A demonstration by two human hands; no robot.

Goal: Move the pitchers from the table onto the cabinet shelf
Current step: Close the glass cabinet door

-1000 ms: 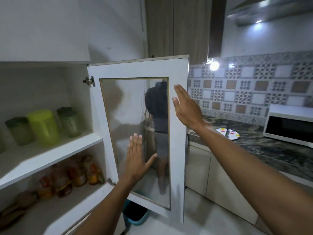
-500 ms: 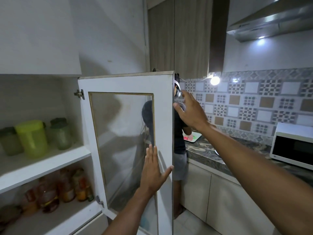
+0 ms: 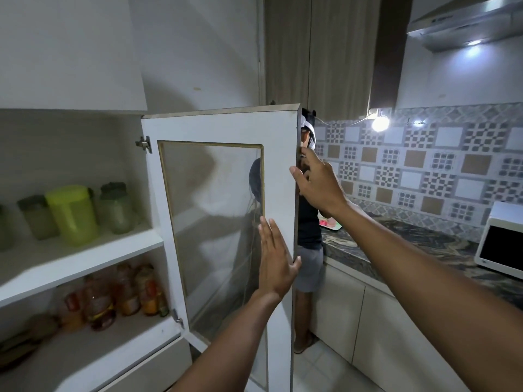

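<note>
A lime-green pitcher (image 3: 72, 215) stands on the upper cabinet shelf (image 3: 85, 258), between a dark-lidded pitcher (image 3: 36, 217) on its left and another dark-lidded pitcher (image 3: 117, 207) on its right. The white glass-panelled cabinet door (image 3: 223, 128) stands swung out towards me. My left hand (image 3: 276, 261) lies flat and empty against the door's free edge, low down. My right hand (image 3: 318, 182) is at the same edge higher up, fingers curled behind it.
Bottles and jars (image 3: 119, 292) fill the lower shelf. Another person (image 3: 310, 230) stands behind the door at the dark stone counter (image 3: 410, 247). A white microwave (image 3: 501, 239) sits at the right. A range hood (image 3: 464, 21) hangs above.
The door has swung further to the left across the view. Both hands followed its free edge, and the right hand's fingers have curled around that edge.
</note>
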